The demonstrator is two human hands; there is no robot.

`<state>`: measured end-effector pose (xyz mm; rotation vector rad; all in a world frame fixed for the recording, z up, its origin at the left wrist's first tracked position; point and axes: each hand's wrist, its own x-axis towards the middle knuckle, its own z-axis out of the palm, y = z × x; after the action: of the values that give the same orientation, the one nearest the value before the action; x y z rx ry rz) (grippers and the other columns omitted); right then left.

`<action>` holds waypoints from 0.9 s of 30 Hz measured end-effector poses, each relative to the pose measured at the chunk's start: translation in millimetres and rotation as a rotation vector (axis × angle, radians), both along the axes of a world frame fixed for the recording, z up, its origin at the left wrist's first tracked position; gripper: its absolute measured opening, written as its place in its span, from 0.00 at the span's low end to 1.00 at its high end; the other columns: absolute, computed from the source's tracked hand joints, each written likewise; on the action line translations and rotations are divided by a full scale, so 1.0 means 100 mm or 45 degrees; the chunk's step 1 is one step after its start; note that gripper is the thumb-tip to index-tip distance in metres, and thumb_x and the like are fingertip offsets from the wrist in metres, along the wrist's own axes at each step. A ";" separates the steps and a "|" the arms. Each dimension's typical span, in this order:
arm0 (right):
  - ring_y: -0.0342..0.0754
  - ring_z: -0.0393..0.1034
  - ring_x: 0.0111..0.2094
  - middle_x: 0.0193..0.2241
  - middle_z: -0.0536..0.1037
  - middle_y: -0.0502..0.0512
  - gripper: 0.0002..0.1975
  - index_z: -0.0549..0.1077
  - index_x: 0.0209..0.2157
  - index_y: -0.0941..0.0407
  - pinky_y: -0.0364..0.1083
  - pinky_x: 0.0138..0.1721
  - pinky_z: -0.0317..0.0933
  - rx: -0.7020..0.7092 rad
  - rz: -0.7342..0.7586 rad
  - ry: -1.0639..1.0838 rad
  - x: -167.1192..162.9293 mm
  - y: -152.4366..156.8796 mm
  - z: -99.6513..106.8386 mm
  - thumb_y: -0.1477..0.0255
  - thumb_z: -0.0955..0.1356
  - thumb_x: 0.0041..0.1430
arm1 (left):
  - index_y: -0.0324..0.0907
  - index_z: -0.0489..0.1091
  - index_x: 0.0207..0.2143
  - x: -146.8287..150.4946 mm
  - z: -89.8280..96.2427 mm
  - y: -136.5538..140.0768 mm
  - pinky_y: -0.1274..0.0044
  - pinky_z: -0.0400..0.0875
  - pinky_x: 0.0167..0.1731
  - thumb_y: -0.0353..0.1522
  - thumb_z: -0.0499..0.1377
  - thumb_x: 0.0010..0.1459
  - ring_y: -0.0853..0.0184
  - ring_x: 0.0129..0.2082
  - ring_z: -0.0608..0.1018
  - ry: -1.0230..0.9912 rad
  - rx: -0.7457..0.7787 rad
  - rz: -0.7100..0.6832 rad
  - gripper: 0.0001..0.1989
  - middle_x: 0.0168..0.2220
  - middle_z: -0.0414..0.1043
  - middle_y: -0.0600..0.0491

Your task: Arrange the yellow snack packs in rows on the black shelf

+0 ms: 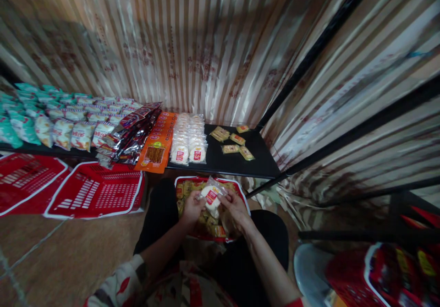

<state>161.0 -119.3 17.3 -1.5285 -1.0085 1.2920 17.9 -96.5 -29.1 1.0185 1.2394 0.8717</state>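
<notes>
Between my two hands is a clear packet of round white rice crackers (211, 195) with a red label. My left hand (193, 208) pinches its left edge, and my right hand (236, 210) grips the right side. Directly below them, between my knees, a red shopping basket (237, 184) holds many small yellow-wrapped snack packets (205, 227). Ahead on the black shelf, similar rice cracker packets (188, 137) lie in two columns. To their right, several yellow snack packets (231, 149) are scattered loosely on the shelf.
Left along the shelf are an orange snack bag (161, 135), dark red bags (132, 130), and rows of white bags (82, 135) and teal bags (22, 128). Red baskets (99, 192) stand on the floor at left. Black rack bars (319, 146) slant at right, above another filled red basket (347, 270).
</notes>
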 end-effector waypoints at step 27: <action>0.44 0.68 0.30 0.30 0.75 0.48 0.12 0.69 0.40 0.54 0.42 0.35 0.63 0.333 0.081 -0.779 -0.20 1.53 0.11 0.69 0.63 0.53 | 0.40 0.62 0.54 -0.45 0.38 0.81 0.66 0.60 0.57 0.22 0.48 0.54 0.59 0.61 0.54 1.118 1.096 -0.149 0.24 0.60 0.57 0.48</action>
<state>140.8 33.6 28.1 -1.7266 -1.5506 0.6924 -26.7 -15.7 9.4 2.3129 1.4988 0.9048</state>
